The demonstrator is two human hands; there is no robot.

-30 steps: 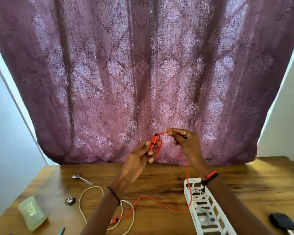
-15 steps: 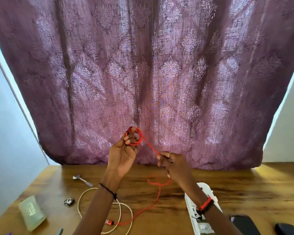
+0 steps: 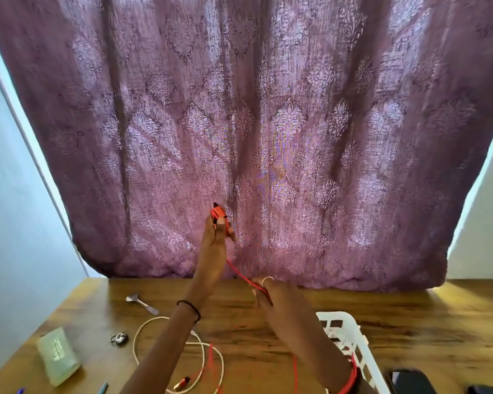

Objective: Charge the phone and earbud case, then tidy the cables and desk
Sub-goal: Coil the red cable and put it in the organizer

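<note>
Coiling red cable (image 3: 218,215) | left hand (image 3: 215,243) grips the loops, held high | right hand (image 3: 271,297), at 5 o'clock from it, pinches the strand | best: feed taut, even turns; slack tail trails on desk (image 3: 396,322) at 6 o'clock

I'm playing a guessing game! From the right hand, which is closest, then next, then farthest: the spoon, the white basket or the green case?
From the right hand, pinching the red cable:
1. The white basket, just to its right.
2. The spoon, off to the left on the desk.
3. The green case, far left, near the desk's front edge.
</note>
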